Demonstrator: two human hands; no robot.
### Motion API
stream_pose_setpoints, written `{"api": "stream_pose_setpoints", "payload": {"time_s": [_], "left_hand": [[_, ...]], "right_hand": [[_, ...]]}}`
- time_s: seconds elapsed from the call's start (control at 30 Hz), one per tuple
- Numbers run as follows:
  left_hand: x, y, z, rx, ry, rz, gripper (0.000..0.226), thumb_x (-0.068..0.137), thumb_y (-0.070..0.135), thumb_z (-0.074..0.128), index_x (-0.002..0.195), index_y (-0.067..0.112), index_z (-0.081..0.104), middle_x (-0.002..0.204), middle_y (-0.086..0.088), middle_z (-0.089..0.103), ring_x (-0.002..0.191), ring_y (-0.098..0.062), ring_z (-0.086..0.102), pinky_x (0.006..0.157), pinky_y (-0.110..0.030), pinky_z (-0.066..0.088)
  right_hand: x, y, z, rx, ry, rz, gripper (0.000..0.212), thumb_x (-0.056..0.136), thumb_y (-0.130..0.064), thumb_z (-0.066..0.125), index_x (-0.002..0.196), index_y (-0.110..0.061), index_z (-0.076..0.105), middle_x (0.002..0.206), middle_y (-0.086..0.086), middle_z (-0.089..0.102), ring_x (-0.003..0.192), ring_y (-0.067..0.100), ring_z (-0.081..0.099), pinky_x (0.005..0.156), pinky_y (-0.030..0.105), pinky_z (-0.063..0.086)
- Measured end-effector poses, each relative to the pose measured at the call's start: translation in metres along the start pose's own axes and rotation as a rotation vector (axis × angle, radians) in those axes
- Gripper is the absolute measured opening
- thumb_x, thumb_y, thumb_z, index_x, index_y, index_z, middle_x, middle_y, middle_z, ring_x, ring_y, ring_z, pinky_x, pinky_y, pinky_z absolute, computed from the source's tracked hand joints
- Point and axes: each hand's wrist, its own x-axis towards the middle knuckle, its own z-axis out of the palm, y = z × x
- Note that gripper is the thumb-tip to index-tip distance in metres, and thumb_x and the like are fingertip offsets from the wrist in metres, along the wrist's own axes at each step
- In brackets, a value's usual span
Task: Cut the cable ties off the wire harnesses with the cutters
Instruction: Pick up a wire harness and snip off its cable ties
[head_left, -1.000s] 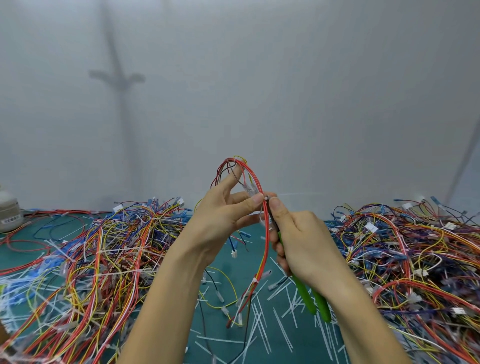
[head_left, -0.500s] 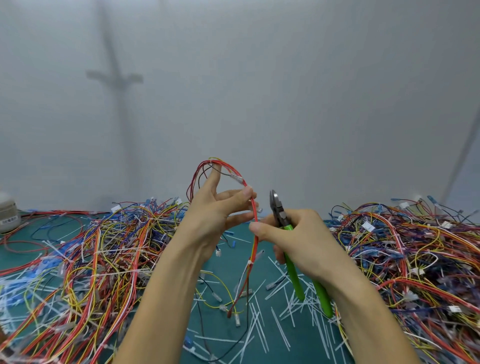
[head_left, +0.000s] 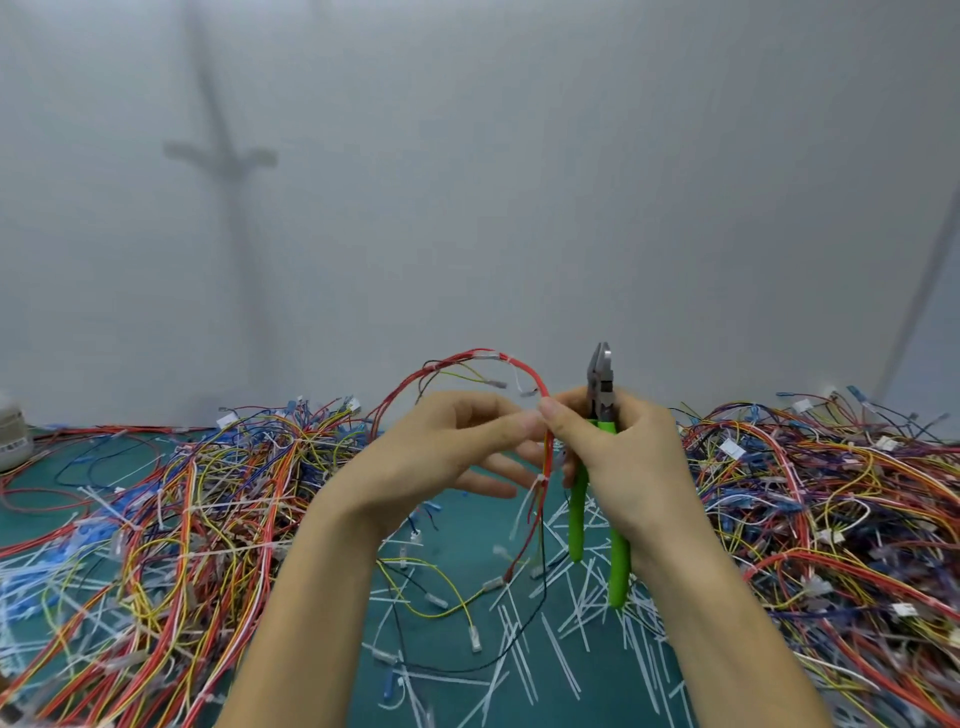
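Note:
A red wire harness (head_left: 470, 359) arches above my hands and hangs down toward the green mat. My left hand (head_left: 436, 457) holds it near the top of the hanging run, thumb and forefinger pinched. My right hand (head_left: 618, 457) grips the green-handled cutters (head_left: 600, 415) with jaws pointing up and nearly closed; its fingertips also touch the red wires. A white cable tie (head_left: 542, 479) still wraps the harness just below my hands. The cutter jaws stand to the right of the harness, apart from it.
A heap of tangled harnesses (head_left: 171, 519) covers the left of the green mat (head_left: 447, 691), another heap (head_left: 831, 499) the right. Cut white ties (head_left: 566, 597) litter the middle. A white container (head_left: 13, 431) stands at the far left. A grey wall rises behind.
The cutters came off the harness and now point upward to its right. My hands dropped lower and my right fingertips closed in on the red wires.

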Motion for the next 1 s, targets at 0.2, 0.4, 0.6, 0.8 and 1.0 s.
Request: {"api": "stream_pose_setpoints", "payload": {"time_s": [0.2, 0.4, 0.6, 0.8, 1.0], "left_hand": [[0.0, -0.002, 0.0, 0.12, -0.157, 0.045, 0.021, 0.096, 0.005, 0.058, 0.116, 0.007, 0.065, 0.114, -0.007, 0.071, 0.11, -0.018, 0.065, 0.09, -0.031, 0.053], [0.004, -0.001, 0.013, -0.022, -0.144, 0.064, 0.011, 0.086, 0.011, 0.066, 0.097, 0.011, 0.067, 0.089, -0.003, 0.064, 0.087, -0.012, 0.062, 0.082, -0.022, 0.054], [0.006, -0.001, 0.012, -0.328, -0.008, 0.095, 0.014, 0.082, 0.013, 0.067, 0.09, 0.005, 0.059, 0.097, -0.019, 0.072, 0.103, -0.034, 0.07, 0.083, -0.029, 0.057], [0.007, -0.001, 0.004, -0.373, 0.125, 0.098, 0.022, 0.075, 0.017, 0.07, 0.088, 0.005, 0.057, 0.08, -0.011, 0.073, 0.076, -0.021, 0.073, 0.065, -0.021, 0.057], [0.009, -0.003, 0.005, -0.34, 0.098, 0.056, 0.035, 0.075, 0.016, 0.073, 0.107, 0.006, 0.066, 0.09, -0.019, 0.065, 0.076, -0.019, 0.07, 0.081, -0.031, 0.058]], "right_hand": [[0.004, 0.004, -0.004, 0.076, 0.084, -0.003, 0.009, 0.086, -0.018, 0.074, 0.078, -0.015, 0.07, 0.044, -0.014, 0.055, 0.044, 0.001, 0.051, 0.047, 0.013, 0.042], [0.006, 0.006, -0.003, 0.055, 0.127, -0.027, 0.016, 0.089, -0.027, 0.07, 0.078, -0.016, 0.07, 0.054, -0.013, 0.061, 0.055, 0.004, 0.055, 0.066, 0.03, 0.047], [0.006, 0.001, -0.006, 0.004, 0.057, 0.012, 0.037, 0.095, -0.043, 0.057, 0.071, -0.018, 0.068, 0.053, -0.011, 0.057, 0.057, 0.014, 0.05, 0.064, 0.037, 0.043], [0.001, -0.004, -0.008, -0.115, -0.077, -0.075, 0.026, 0.085, -0.042, 0.067, 0.064, -0.026, 0.066, 0.051, -0.01, 0.052, 0.052, 0.008, 0.046, 0.057, 0.03, 0.044], [-0.001, -0.004, -0.005, -0.134, -0.114, -0.102, 0.025, 0.088, -0.038, 0.068, 0.063, -0.039, 0.066, 0.049, -0.015, 0.055, 0.052, 0.004, 0.047, 0.063, 0.033, 0.045]]}}
